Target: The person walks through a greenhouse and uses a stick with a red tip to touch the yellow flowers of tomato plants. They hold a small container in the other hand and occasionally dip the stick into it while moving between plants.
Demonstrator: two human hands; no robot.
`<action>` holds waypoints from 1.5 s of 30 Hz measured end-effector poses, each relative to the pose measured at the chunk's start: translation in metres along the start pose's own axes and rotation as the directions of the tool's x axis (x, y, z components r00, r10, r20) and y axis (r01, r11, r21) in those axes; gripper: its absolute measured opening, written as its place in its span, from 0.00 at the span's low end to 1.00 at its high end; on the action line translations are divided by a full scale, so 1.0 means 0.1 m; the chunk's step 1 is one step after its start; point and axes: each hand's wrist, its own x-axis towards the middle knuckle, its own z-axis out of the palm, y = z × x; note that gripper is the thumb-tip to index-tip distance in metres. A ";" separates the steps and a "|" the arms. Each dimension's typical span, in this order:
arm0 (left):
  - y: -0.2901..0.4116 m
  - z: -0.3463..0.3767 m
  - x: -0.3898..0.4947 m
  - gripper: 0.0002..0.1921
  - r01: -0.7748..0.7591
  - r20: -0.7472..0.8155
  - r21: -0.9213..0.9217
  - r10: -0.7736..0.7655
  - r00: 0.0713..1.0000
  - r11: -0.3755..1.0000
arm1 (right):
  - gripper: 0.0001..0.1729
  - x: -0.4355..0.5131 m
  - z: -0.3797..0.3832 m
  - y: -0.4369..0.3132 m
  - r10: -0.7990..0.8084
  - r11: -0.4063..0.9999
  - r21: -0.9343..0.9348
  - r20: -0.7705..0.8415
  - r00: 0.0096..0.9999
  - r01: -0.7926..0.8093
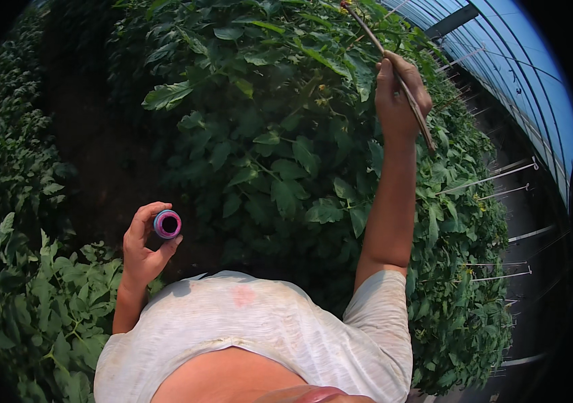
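Between thumb and fingers, my left hand (146, 247) holds a small open bottle (167, 224) with a pink rim and a dark inside, its mouth facing up. My right hand (403, 95) is raised at the upper right and grips a thin wooden stick (414, 107). The stick's far end, dark reddish, reaches up among leaves and yellow flowers at the top of the tomato plants (286, 166). Whether that tip touches a flower I cannot tell. A few small yellow flowers (322, 95) show lower down in the foliage.
Dense plant rows stand ahead and to the right, with more plants (39, 312) at the lower left. A dark soil path (100, 141) runs between rows. Pale strings or rods (493, 179) stick out at the right, below the greenhouse's curved frame (528, 65).
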 end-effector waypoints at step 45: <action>-1.65 -2.12 3.25 0.29 0.009 0.401 -0.284 0.110 0.909 0.959 | 0.06 0.91 1.33 -1.19 0.290 0.758 -0.583 -0.101 0.952 -0.293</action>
